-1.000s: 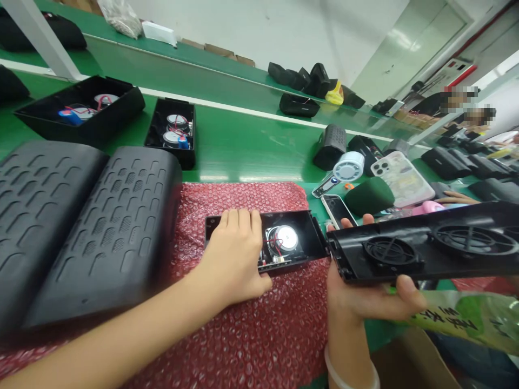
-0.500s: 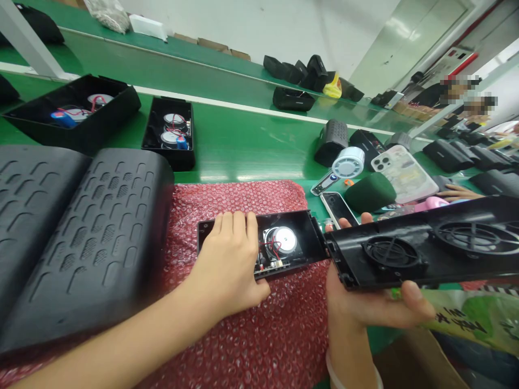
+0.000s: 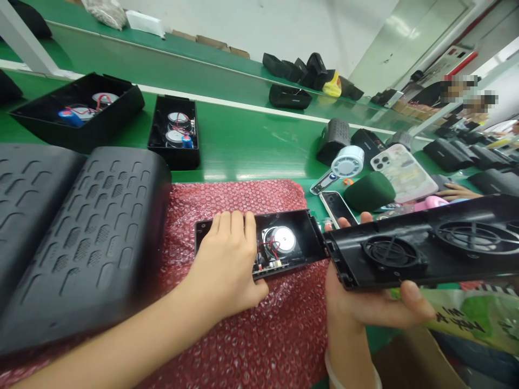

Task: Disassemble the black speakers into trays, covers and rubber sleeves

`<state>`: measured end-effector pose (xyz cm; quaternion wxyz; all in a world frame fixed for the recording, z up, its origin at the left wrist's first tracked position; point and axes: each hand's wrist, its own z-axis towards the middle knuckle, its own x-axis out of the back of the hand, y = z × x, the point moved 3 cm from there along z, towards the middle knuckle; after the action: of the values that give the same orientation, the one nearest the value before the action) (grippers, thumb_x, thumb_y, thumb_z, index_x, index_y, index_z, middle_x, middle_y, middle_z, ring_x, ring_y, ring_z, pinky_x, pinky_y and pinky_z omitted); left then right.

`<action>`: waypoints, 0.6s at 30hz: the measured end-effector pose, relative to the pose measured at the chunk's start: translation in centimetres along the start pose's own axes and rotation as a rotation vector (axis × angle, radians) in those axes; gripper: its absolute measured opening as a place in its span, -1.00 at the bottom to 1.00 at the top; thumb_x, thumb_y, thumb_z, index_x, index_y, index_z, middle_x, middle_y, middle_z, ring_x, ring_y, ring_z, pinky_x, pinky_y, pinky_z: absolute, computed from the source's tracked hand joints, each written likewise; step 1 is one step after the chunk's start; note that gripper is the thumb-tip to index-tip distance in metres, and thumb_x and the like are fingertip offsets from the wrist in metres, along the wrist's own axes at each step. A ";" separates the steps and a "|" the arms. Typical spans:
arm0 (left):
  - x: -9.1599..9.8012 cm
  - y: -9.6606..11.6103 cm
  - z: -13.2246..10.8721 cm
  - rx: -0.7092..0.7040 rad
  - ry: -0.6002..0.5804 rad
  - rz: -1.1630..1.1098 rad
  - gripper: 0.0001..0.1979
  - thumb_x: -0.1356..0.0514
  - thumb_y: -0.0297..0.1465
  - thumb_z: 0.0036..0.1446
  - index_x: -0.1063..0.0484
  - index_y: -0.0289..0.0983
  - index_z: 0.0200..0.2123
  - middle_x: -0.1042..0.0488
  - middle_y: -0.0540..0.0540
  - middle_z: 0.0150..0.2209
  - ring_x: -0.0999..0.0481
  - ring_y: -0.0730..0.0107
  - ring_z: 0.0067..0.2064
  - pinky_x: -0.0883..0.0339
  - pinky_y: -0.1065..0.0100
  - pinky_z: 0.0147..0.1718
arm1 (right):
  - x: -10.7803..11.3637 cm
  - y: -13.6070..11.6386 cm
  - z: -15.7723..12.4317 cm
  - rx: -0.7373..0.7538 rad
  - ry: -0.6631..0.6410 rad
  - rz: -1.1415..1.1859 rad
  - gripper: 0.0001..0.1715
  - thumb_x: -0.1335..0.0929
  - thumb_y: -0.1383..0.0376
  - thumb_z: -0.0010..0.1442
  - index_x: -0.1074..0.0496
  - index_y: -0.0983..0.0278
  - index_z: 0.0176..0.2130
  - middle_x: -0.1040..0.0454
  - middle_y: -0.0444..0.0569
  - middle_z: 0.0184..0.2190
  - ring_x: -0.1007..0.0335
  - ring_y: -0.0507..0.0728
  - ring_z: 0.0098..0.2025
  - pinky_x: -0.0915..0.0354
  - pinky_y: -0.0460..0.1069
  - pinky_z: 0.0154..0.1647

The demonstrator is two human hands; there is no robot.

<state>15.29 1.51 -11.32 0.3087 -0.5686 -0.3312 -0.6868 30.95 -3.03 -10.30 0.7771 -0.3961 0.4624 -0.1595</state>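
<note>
Fingers point(image 3: 231, 227) of the left hand point(image 3: 221, 275) spread flat, pressing the open black speaker housing point(image 3: 287, 243) steady on the red bubble wrap point(image 3: 243, 346); the right hand point(image 3: 365, 308) curls under the grille panel point(image 3: 405, 254), gripping it just beside the housing's end.

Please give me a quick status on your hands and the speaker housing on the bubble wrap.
Left hand on open speaker housing. Right hand holding black panel. Bubble wrap beneath.

Speaker panel point(image 3: 430, 265) cut off at right edge, speaker case point(image 3: 302, 232) partly hidden under left hand point(image 3: 223, 265)
</note>
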 end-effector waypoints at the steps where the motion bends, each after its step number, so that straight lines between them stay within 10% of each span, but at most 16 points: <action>1: 0.0 0.0 0.0 0.001 -0.001 -0.001 -0.33 -0.11 -0.24 -0.23 -0.35 -0.57 -0.05 -0.31 -0.34 -0.23 -0.30 -0.08 -0.16 -0.27 0.05 -0.10 | -0.1 0.0 0.0 0.002 -0.018 0.005 -0.39 -0.12 0.14 -0.05 -0.54 0.34 -0.19 -0.56 0.01 -0.38 -0.50 0.17 -0.36 -0.45 0.07 -0.39; 18: 0.0 0.1 -0.1 -0.007 -0.004 0.003 -0.36 -0.11 -0.23 -0.23 -0.36 -0.56 -0.09 -0.30 -0.36 -0.23 -0.30 -0.09 -0.15 -0.27 0.04 -0.10 | 0.2 0.1 0.0 -0.004 0.003 -0.004 -0.38 -0.14 0.14 -0.07 -0.55 0.35 -0.19 -0.55 0.03 -0.37 -0.50 0.18 -0.35 -0.45 0.07 -0.40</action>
<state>15.30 1.43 -11.32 0.3071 -0.5716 -0.3288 -0.6863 31.04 -3.12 -10.54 0.7754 -0.3985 0.4629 -0.1607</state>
